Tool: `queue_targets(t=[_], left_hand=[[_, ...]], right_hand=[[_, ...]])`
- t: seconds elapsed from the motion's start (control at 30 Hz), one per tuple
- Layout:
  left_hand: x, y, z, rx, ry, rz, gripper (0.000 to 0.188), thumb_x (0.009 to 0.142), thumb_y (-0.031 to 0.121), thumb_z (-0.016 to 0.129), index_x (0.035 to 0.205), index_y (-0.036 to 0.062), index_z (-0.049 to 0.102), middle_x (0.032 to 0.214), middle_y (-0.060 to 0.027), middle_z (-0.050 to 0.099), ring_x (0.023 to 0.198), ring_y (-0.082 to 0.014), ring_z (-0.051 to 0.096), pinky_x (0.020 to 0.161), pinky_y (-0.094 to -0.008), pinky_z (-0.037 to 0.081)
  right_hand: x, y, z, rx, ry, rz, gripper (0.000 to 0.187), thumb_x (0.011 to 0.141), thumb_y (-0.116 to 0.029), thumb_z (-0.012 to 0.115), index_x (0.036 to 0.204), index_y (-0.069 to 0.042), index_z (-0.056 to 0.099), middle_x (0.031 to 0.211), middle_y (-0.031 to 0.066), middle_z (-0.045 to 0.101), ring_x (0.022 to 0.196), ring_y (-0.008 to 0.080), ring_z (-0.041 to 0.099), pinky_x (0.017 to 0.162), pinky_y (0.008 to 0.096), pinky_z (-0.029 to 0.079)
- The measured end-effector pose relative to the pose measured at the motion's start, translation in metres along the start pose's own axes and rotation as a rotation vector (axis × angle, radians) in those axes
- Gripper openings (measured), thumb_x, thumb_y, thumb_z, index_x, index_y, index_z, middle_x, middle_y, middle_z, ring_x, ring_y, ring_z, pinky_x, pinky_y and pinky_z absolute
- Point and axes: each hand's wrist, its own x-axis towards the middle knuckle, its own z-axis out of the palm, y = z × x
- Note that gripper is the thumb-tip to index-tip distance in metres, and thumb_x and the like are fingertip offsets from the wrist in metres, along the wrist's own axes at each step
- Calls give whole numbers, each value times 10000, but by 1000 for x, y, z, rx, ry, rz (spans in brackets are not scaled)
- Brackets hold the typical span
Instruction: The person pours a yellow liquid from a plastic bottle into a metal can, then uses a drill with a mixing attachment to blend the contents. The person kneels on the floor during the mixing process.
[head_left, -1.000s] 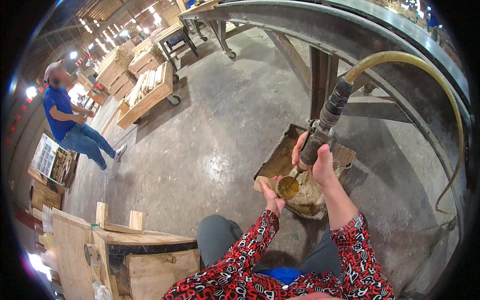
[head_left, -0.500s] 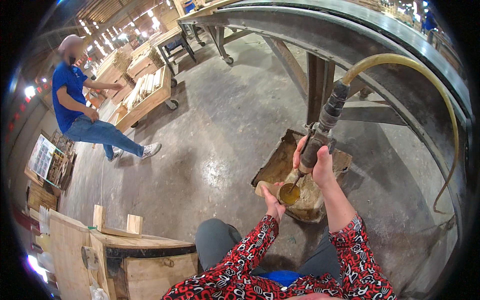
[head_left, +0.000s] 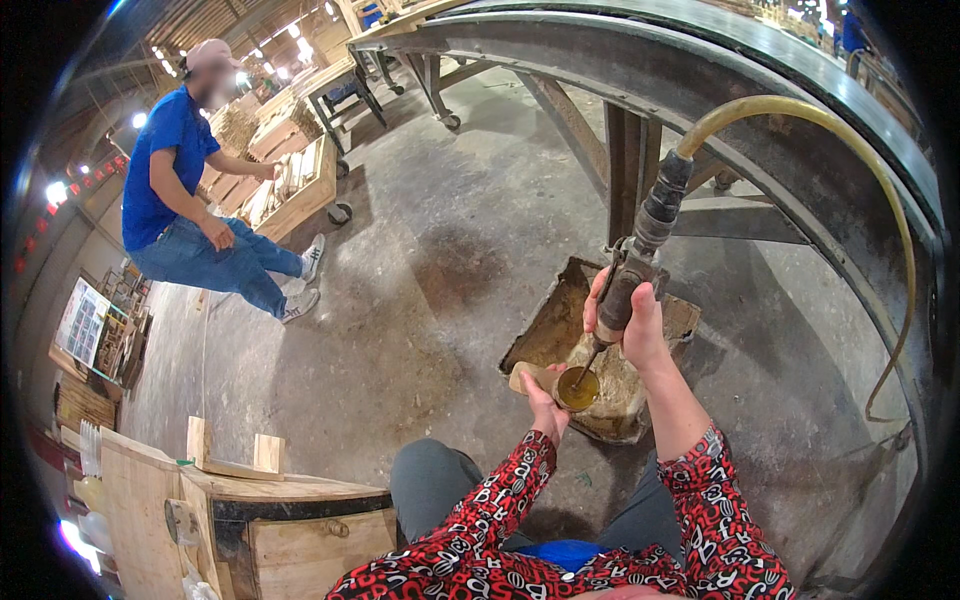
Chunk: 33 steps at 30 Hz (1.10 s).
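Note:
My right hand (head_left: 645,335) grips a dark air drill (head_left: 622,290), tilted with its chuck downward. From the chuck a thin rod (head_left: 590,362) dips into a small round cup (head_left: 579,408) of yellow-brown liquid. My left hand (head_left: 545,410) is closed around the cup's side, beside a tan, flat, rounded piece (head_left: 530,376) that looks like a handle; how it joins the cup is hidden. Directly below lies a shallow, crusted box (head_left: 540,322) on the floor. A yellowish hose (head_left: 790,112) runs from the drill's upper end over to the right.
A heavy metal-framed table (head_left: 620,85) spans the back and right. A wooden cabinet (head_left: 320,545) stands at the lower left, with wood blocks on top. Farther left a person in a blue shirt (head_left: 165,165) stands by a wheeled cart (head_left: 300,200) of wood strips.
The person in blue has stepped, legs now placed differently, and leans toward the cart. My hands, the drill and the cup stay almost where they were; the view has shifted slightly.

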Motion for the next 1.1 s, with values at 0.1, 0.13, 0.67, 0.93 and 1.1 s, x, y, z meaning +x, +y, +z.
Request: queue_targets(t=[0.1, 0.13, 0.67, 0.93, 1.1], left_hand=[[-4, -3, 2, 3, 10, -8, 693, 855, 652, 332, 1062, 5, 468, 1036, -157, 567, 961, -281, 559, 869, -415, 466], [-6, -5, 4, 6, 10, -14, 696, 855, 652, 331, 1069, 4, 463, 1046, -160, 563, 973, -284, 554, 876, -417, 461], [-9, 1, 8, 42, -2, 8, 652, 866, 643, 286, 1043, 40, 461, 1008, -127, 572, 969, -270, 540, 860, -418, 458], [2, 8, 1, 58, -40, 25, 701, 849, 675, 259, 1113, 54, 447, 1097, -105, 552, 1024, -266, 526, 905, -444, 431], [-2, 1, 5, 64, -17, -10, 718, 850, 674, 253, 1139, 43, 435, 1115, -115, 548, 1029, -270, 527, 905, -448, 432]], right_hand=[[-1, 2, -4, -11, 16, 20, 793, 673, -803, 448, 866, -35, 496, 605, 77, 543, 544, 159, 540, 526, 279, 452], [-1, 3, -6, -14, 25, 19, 792, 675, -803, 445, 863, -35, 497, 605, 78, 543, 543, 159, 541, 524, 279, 452], [2, 4, -6, 5, 22, 15, 795, 688, -794, 443, 894, -30, 523, 629, 65, 548, 561, 149, 544, 526, 269, 435], [4, 5, -2, 10, 53, -39, 808, 700, -801, 410, 849, -17, 536, 603, 69, 545, 533, 157, 540, 519, 269, 430], [0, 0, -8, -55, 52, -47, 809, 711, -796, 399, 851, -12, 539, 591, 74, 546, 529, 160, 540, 521, 270, 431]])
